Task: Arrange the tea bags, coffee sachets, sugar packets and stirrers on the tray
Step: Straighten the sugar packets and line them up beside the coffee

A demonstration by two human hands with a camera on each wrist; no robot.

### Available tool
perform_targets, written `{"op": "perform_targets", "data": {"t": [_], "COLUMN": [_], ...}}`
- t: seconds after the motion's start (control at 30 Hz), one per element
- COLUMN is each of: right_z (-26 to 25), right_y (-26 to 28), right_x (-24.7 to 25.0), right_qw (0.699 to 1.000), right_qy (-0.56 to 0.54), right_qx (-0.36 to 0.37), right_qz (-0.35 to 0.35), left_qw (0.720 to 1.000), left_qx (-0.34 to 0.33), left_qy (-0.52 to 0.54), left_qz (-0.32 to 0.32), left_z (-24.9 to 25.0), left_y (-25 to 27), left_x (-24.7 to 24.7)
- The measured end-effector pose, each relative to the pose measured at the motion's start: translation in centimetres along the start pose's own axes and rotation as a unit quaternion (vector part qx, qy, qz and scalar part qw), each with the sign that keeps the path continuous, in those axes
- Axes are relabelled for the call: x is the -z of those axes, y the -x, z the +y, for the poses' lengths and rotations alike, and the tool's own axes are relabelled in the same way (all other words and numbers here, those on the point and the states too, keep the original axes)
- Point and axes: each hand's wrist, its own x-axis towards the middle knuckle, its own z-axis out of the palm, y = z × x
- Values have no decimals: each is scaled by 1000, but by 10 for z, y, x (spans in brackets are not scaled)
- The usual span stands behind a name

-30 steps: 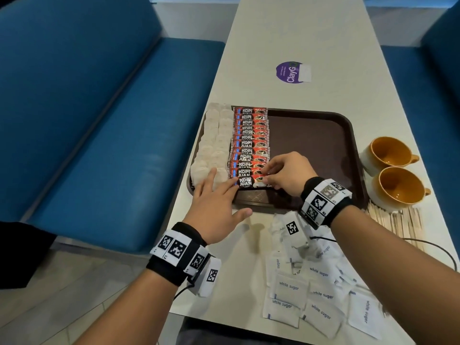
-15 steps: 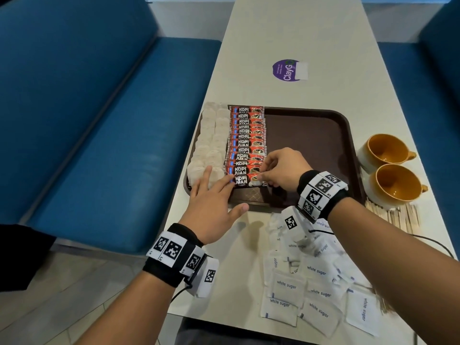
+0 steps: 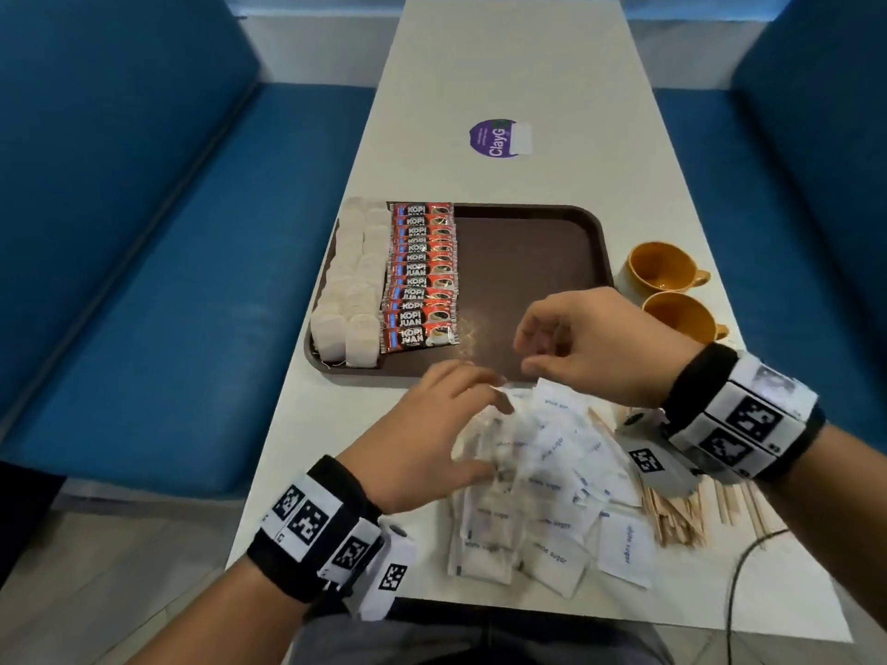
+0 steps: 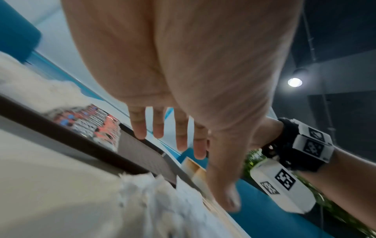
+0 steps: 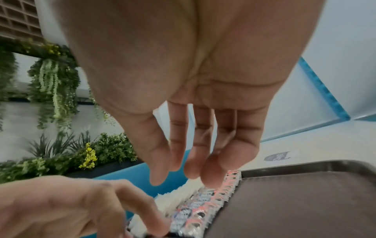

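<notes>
So, sugar packets (image 3: 533,491) heaped on table (image 3: 504,64) just short of tray (image 3: 528,261). Left hand (image 3: 432,434) spread flat on heap, right hand (image 3: 595,348) hovering, fingers loose, empty. Light, thin, slippery paper; best pinched at edge.

- The right hand (image 3: 605,345) has been lifted off the nearest coffee sachet (image 3: 416,336) and is now held above the tray's (image 3: 528,261) near rim, fingers loosely curled and holding nothing.
- The left hand (image 3: 432,434) has been drawn back from the tea bags (image 3: 345,309) and laid, fingers straight, on the heap of sugar packets (image 3: 542,491) under both hands.
- The packets now lie bunched closer together.
</notes>
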Motion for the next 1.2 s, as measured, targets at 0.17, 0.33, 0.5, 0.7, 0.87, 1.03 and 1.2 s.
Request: {"op": "perform_targets", "data": {"t": [0.17,0.33,0.5,0.7,0.87,1.03,1.2], "right_z": [32,71,99,113,114,110,101], "right_y": [38,62,78,91,94,97,104], "right_x": [-11,-31,-44,-51,-57,-59,-63], "right_qw": [994,984,977,975,975,973,977], "right_qy": [69,99,62,-37,-53,-65,-56], "right_qx": [-67,-132,-192,-218,-217,-221,-205], "right_qz": [-53,-69,-71,-36,-8,24,30], "left_qw": [981,957,945,942,944,945,960], "left_qx": [-8,-65,-70,-46,-22,-4,-40], "left_qy": [-100,-192,-223,-217,-211,-207,-181], "left_qz": [-167,-206,-227,-251,-254,-254,-210], "left_z": [38,52,57,57,52,46,52], "left_y": [-9,-21,-30,-33,-25,-13,-14], "left_x": [-39,-73,-87,-89,-83,-75,-73]}}
